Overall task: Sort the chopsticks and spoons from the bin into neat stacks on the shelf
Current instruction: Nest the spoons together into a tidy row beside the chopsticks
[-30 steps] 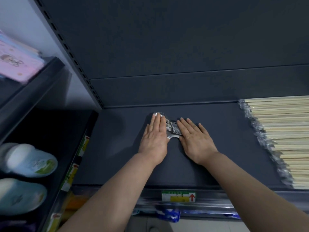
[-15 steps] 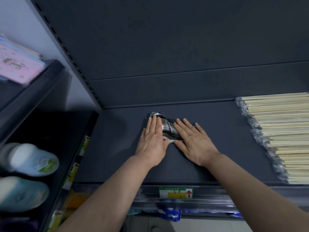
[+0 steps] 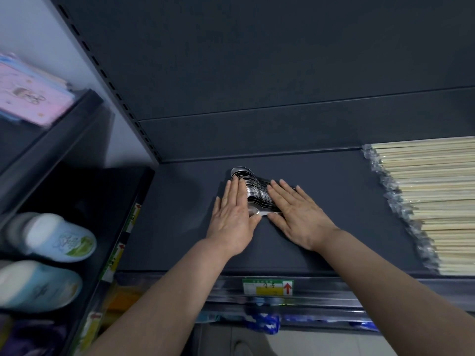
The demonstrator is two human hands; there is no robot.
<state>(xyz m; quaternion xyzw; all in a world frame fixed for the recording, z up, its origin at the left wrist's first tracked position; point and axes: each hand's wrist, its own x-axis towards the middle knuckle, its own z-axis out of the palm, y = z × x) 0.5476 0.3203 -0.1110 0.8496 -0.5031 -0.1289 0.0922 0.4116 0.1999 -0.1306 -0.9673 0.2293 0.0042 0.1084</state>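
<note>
A row of shiny metal spoons (image 3: 253, 190) lies nested on the dark shelf (image 3: 180, 222), near its middle. My left hand (image 3: 232, 217) lies flat against the left side of the row, fingers straight. My right hand (image 3: 295, 214) presses flat against the right side, covering the handles. Both hands squeeze the row between them. Wrapped bamboo chopsticks (image 3: 437, 201) lie stacked in a wide pile at the shelf's right end. The bin is out of view.
A price label (image 3: 267, 286) with a red arrow sits on the shelf's front rail. The neighbouring unit at left holds pale blue bottles (image 3: 59, 237) and a pink package (image 3: 30, 98) higher up. The shelf's back wall rises close behind the spoons.
The spoon row has spread out longer toward the back between my hands. My hands have stayed on either side of it, shifting only slightly.
</note>
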